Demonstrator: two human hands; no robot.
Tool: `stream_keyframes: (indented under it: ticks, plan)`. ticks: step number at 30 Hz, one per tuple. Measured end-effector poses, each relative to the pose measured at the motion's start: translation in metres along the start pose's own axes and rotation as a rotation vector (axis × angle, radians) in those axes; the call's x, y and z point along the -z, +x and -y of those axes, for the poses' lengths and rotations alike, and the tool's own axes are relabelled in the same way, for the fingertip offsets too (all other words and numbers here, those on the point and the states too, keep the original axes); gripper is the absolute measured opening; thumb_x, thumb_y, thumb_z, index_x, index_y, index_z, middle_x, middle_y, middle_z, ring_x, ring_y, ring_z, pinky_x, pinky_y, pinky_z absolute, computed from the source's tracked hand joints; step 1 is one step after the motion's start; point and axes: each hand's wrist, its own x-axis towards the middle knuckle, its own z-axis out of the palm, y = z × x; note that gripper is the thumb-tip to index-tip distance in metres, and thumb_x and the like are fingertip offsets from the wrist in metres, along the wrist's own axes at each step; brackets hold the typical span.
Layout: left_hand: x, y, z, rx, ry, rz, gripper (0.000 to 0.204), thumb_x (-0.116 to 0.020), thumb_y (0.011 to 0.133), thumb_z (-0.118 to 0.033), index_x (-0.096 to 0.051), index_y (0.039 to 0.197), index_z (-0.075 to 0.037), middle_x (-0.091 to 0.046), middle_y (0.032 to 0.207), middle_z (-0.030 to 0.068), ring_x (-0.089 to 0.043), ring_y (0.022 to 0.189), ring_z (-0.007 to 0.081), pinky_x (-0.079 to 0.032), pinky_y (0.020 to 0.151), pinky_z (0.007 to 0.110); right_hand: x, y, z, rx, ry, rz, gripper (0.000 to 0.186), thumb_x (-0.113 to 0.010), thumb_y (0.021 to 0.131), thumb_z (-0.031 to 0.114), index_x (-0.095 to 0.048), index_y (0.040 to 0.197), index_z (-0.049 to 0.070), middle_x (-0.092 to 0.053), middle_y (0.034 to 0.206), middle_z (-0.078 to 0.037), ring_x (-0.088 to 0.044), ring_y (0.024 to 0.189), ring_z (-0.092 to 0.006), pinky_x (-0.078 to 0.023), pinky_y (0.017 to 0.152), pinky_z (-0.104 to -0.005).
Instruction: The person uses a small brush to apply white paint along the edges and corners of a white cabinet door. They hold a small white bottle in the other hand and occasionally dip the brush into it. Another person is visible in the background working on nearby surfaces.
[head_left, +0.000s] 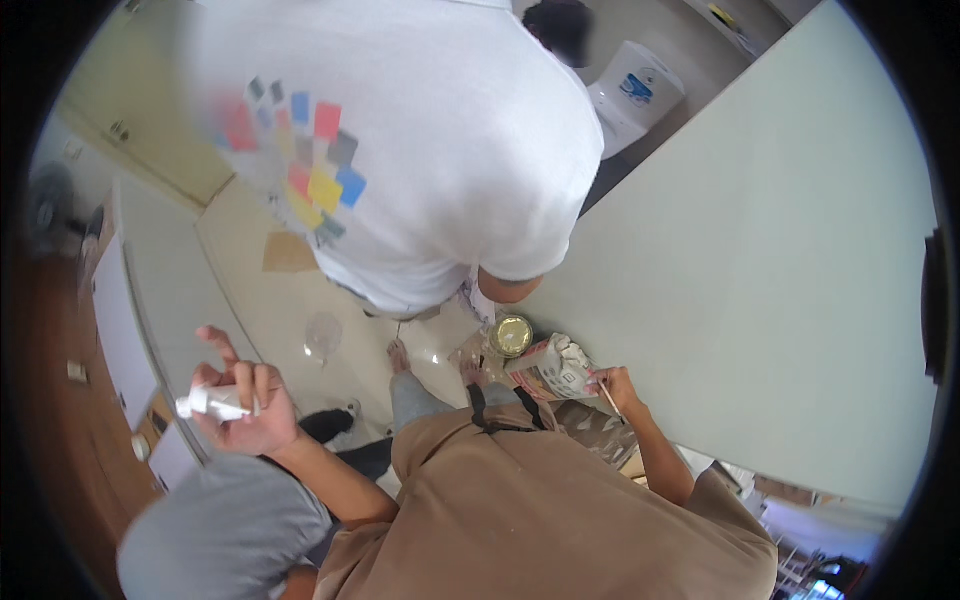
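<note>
My left hand [262, 412] is raised at the left, its fingers wrapped round a small white bottle [222, 402] with a white cap. One finger stretches up away from the bottle. On the right, my right hand [618, 388] pinches a thin pale stick [609, 398] that slants downward; its ends are too small to make out. This hand is close to the lower edge of a large pale panel [760, 260]. Just left of it stands a white and red sack [553, 370] with a crumpled open top. A round tin [511, 336] with a yellowish top sits beyond the sack.
A person in a white shirt [440, 140] with coloured patches stands close ahead. Another person in grey [225, 520] is at my lower left. A toilet [638, 95] stands behind the panel. Flat cardboard [288, 252] lies on the floor. A low cabinet [150, 290] runs along the left.
</note>
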Motion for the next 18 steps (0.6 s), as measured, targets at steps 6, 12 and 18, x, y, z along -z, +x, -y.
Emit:
stream_keyframes:
  ticks: [6, 12, 18]
  plan:
    - [0.029, -0.012, -0.02, -0.057, -0.028, 0.104, 0.033, -0.071, 0.077, -0.019, -0.063, 0.105, -0.002, -0.035, 0.146, 0.0148, -0.044, 0.052, 0.006, -0.033, 0.053, 0.023, -0.137, -0.118, -0.084, -0.612, 0.607, -0.064, 0.009, -0.067, 0.08, 0.006, -0.072, 0.085, 0.0, -0.065, 0.062, -0.014, -0.066, 0.059, -0.0148, -0.054, 0.059, -0.0341]
    - [0.04, -0.045, -0.048, 0.061, -0.022, 0.177, 0.029, -0.074, 0.072, -0.017, -0.061, 0.094, -0.004, -0.037, 0.142, 0.0124, -0.042, 0.048, 0.0065, -0.032, 0.053, 0.023, -0.244, -0.202, -0.096, -0.639, 0.19, -0.238, 0.028, -0.064, 0.089, 0.026, -0.07, 0.083, 0.0, -0.065, 0.068, -0.022, -0.066, 0.066, -0.0388, -0.052, 0.064, -0.0448]
    - [0.039, -0.081, -0.022, 0.358, -0.12, 0.273, 0.026, -0.077, 0.069, -0.013, -0.06, 0.087, -0.007, -0.041, 0.138, 0.0097, -0.046, 0.045, 0.007, -0.032, 0.051, 0.023, -0.273, -0.183, -0.074, -0.378, 0.223, -0.467, 0.035, -0.053, 0.096, 0.027, -0.064, 0.085, -0.005, -0.064, 0.069, -0.022, -0.067, 0.066, -0.0346, -0.05, 0.065, -0.0422]
